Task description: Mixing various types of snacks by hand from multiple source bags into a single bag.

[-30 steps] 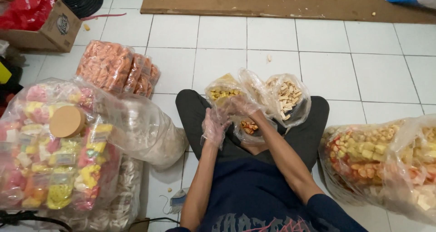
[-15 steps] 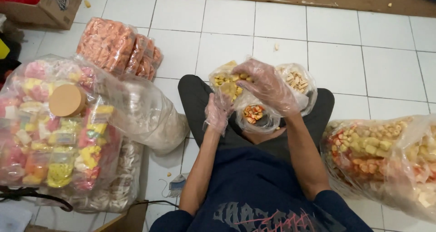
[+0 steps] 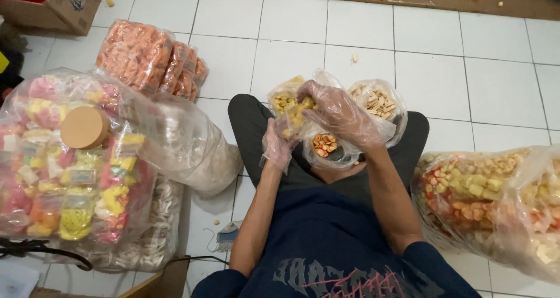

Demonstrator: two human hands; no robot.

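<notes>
I sit cross-legged on a white tiled floor with clear plastic gloves on both hands. My right hand point(image 3: 341, 114) is closed over a handful of yellow snack pieces point(image 3: 296, 112), just above a small clear bag of yellow snacks point(image 3: 282, 100). My left hand point(image 3: 276, 146) grips the edge of a small clear bag in my lap holding orange and green snacks point(image 3: 324, 144). A third small bag with pale stick-shaped snacks point(image 3: 378, 102) stands behind my right hand.
A big bag of mixed yellow and orange snacks point(image 3: 496, 199) lies at my right. At my left are a large bag of colourful packets point(image 3: 64, 164) with a tan lid, a bag of white rings point(image 3: 192, 152), orange packs point(image 3: 146, 56) and a cardboard box point(image 3: 64, 6).
My right hand has lifted from the lap bag and moved left and forward to the yellow snack bag, closing on yellow pieces. My left hand stays at the lap bag.
</notes>
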